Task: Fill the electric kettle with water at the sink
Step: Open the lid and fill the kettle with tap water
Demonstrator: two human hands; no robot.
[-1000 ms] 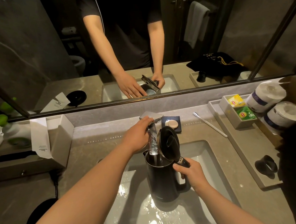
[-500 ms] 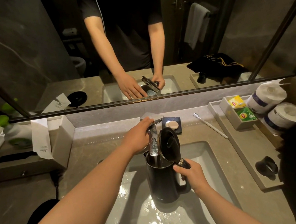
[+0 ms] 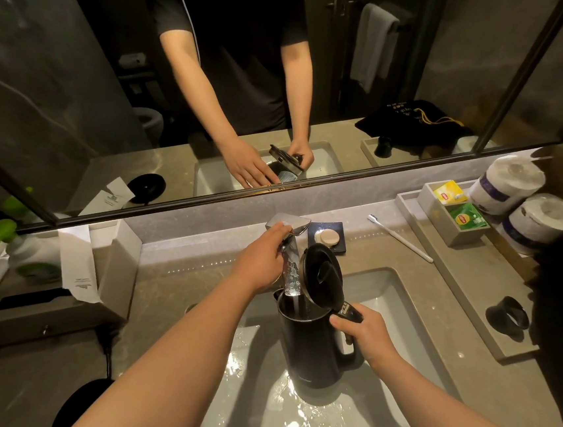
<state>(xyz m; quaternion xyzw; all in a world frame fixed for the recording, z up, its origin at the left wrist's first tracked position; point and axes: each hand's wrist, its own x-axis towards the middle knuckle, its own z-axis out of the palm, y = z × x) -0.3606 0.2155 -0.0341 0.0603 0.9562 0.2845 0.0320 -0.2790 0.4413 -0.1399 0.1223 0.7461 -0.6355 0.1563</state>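
Observation:
A black electric kettle (image 3: pixel 312 348) stands upright in the white sink (image 3: pixel 399 308), its lid (image 3: pixel 324 278) flipped open and standing up. My right hand (image 3: pixel 362 334) grips the kettle's handle. My left hand (image 3: pixel 260 260) rests on the chrome tap (image 3: pixel 296 224), fingers wrapped over its lever. A stream of water (image 3: pixel 291 276) falls from the tap straight into the kettle's open mouth. The water level inside is hidden.
A soap dish (image 3: pixel 329 238) and a toothbrush (image 3: pixel 399 238) lie behind the sink. To the right are a tray (image 3: pixel 460 296) with tea bags (image 3: pixel 464 218), two toilet rolls (image 3: pixel 526 203) and a black ring (image 3: pixel 507 319). The kettle base (image 3: pixel 75 412) and tissue box (image 3: pixel 113 264) sit left.
Almost nothing has moved. Water keeps running into the kettle, and both hands stay where they were, on the tap and the handle.

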